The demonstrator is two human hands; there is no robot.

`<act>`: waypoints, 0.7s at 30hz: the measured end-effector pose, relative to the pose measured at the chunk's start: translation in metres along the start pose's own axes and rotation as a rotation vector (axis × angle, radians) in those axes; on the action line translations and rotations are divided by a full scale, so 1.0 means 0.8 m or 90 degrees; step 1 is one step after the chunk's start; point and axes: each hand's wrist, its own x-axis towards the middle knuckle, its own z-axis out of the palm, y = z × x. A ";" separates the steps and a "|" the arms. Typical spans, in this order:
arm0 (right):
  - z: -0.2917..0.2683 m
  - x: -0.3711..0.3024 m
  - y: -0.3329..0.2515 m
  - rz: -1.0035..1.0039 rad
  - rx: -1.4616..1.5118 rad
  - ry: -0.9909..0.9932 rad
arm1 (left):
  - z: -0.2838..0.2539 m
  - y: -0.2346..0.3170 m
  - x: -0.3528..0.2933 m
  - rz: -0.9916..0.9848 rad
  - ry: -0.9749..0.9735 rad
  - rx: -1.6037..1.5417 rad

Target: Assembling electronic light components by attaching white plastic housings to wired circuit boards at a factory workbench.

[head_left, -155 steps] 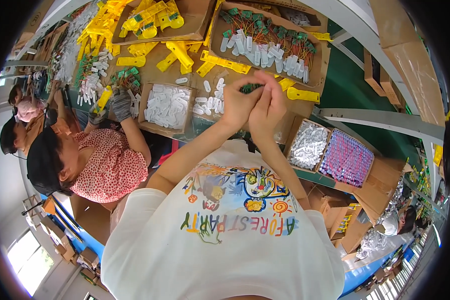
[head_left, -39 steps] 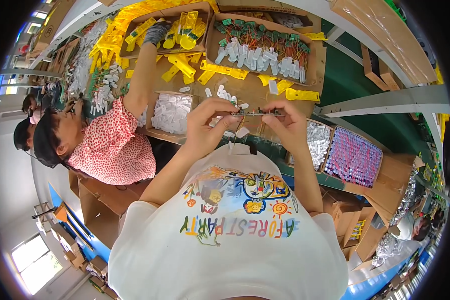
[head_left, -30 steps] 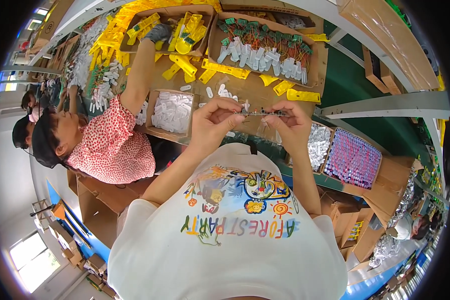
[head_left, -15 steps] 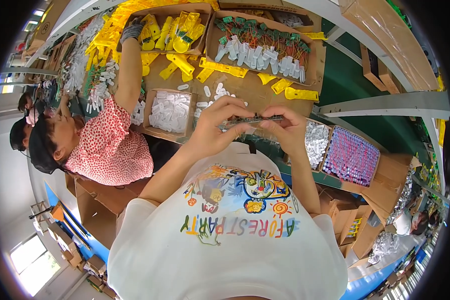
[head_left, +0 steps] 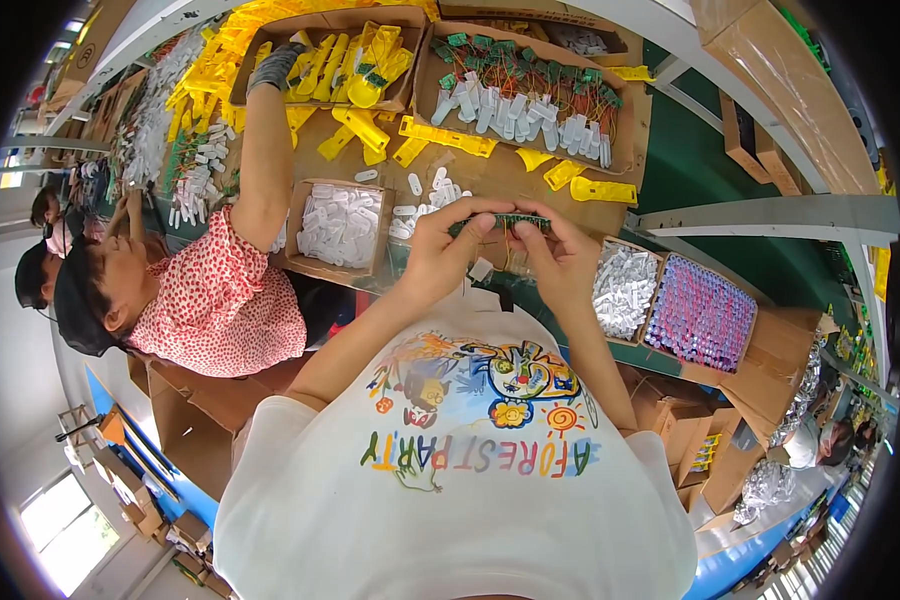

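Both of my hands meet over the near edge of the table around a green circuit board strip [head_left: 515, 220]. My left hand [head_left: 445, 245] pinches its left end between thumb and fingers. At the other end my right hand [head_left: 560, 255] grips it the same way. Thin wires run down from the strip, and a small whitish piece [head_left: 481, 269] hangs below, beside my left fingers. Loose white oval covers [head_left: 440, 190] lie on the table just beyond my left hand.
A carton of white covers [head_left: 338, 225] stands left; cartons of yellow shells [head_left: 365, 65] and wired green boards [head_left: 530, 90] lie beyond. At right are trays of white parts [head_left: 625, 285] and purple-wrapped cylinders [head_left: 700, 312]. On the left, a co-worker's gloved hand [head_left: 275, 68] reaches into the yellow shells.
The strip has been tilted so its green face shows, and its wires and the whitish piece hang lower. The co-worker's gloved hand has shifted slightly.
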 end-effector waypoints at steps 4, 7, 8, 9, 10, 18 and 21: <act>0.022 -0.014 0.010 -0.082 -0.290 0.106 | 0.012 -0.018 0.001 0.036 0.101 0.061; 0.030 -0.012 0.021 -0.167 -0.325 0.147 | 0.013 -0.019 0.002 -0.050 0.175 0.055; 0.031 -0.008 0.023 -0.186 -0.241 0.190 | 0.012 -0.018 0.006 -0.031 0.158 0.031; 0.032 -0.004 0.024 -0.187 -0.242 0.191 | 0.010 -0.017 0.010 -0.013 0.142 0.007; 0.032 0.002 0.025 -0.111 -0.131 0.190 | 0.009 -0.019 0.013 -0.012 0.140 0.006; 0.033 0.036 0.039 -0.378 -0.577 0.349 | 0.043 -0.046 0.056 0.069 0.301 -0.009; -0.003 0.098 0.017 -0.261 -0.434 0.331 | 0.047 -0.038 0.127 0.135 0.248 0.043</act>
